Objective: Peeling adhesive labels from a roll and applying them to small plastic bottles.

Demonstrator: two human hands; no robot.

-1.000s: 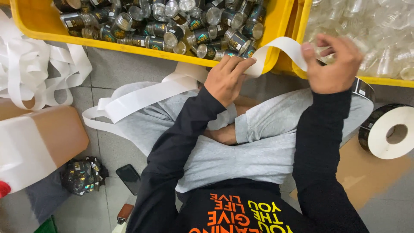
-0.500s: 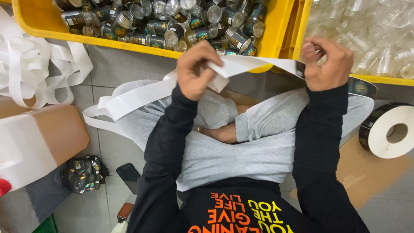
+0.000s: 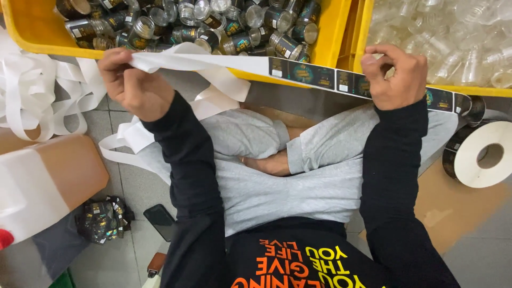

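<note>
Stretching across upper frame: label strip (image 3: 314,74), being pinched at centre-right by right hand (image 3: 397,77); left hand (image 3: 133,85), upper left, pinching its bare white backing (image 3: 197,61). Label roll (image 3: 480,154) lying at right edge.

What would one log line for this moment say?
left hand: pinching white backing strip | right hand: pinching label strip | strip: stretched between hands | behind: yellow crate of labelled jars
</note>
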